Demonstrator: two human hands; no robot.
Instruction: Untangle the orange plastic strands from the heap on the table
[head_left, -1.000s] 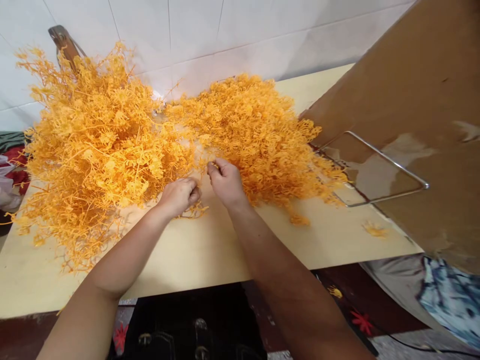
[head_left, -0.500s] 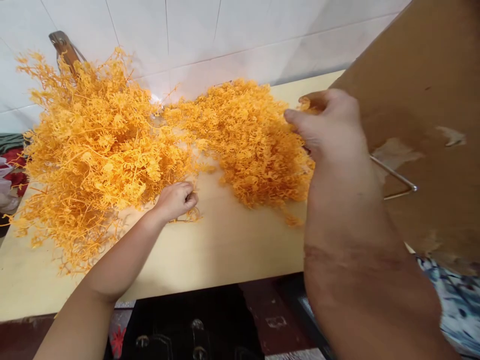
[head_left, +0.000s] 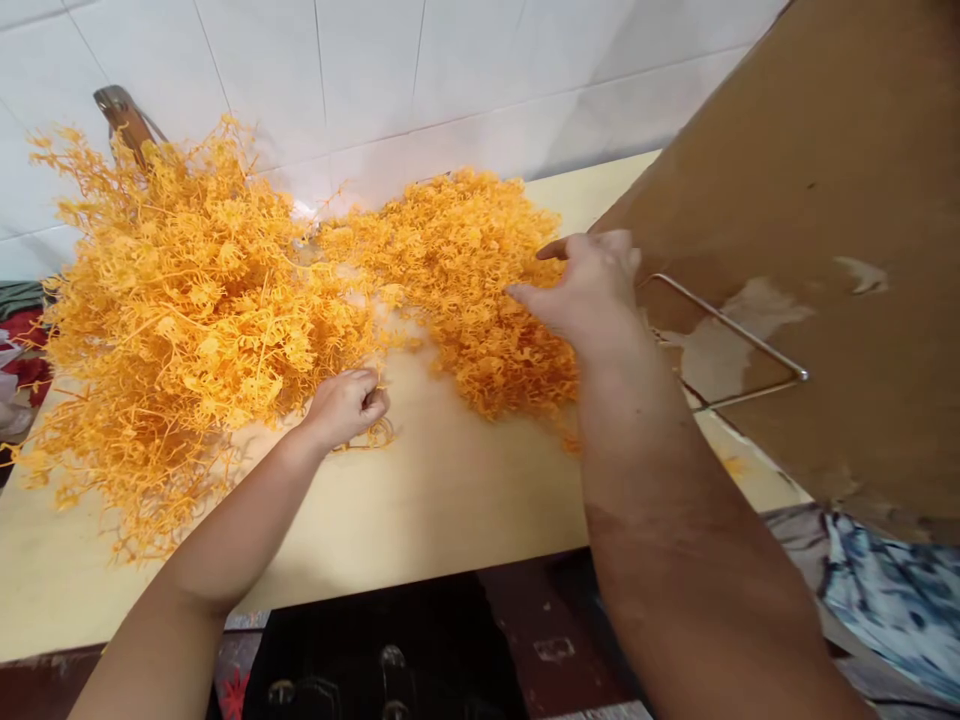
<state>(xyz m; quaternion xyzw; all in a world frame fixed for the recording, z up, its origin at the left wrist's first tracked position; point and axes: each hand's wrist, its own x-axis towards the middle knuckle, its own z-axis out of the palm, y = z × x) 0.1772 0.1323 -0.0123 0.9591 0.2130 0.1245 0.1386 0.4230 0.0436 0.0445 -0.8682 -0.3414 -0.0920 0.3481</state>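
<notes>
Orange plastic sprigs lie in two heaps on the pale worktop [head_left: 420, 520], pushed back against the white tiled wall [head_left: 465, 70], which leaves a bare strip of board at the near edge where the hands can work. The larger heap [head_left: 180, 310] on the left is loose and bushy, its stems poking out in every direction; the smaller heap [head_left: 465, 280] on the right looks flatter and denser. The left hand [head_left: 346, 405] rests at the foot of the larger heap with its fingers curled tight around a small sprig [head_left: 371, 432], which it pins against the board just beside the pile. The right hand [head_left: 589, 290] hovers over the right edge of the smaller heap, fingers spread and relaxed, gripping nothing that can be seen; it may be touching the topmost sprigs, though that cannot be told. A brown cardboard sheet [head_left: 825, 200] leans in from the right, with a bent metal wire frame [head_left: 731, 345] lying against it, close behind the right hand. A brown handle [head_left: 120, 110] sticks up behind the larger heap.
</notes>
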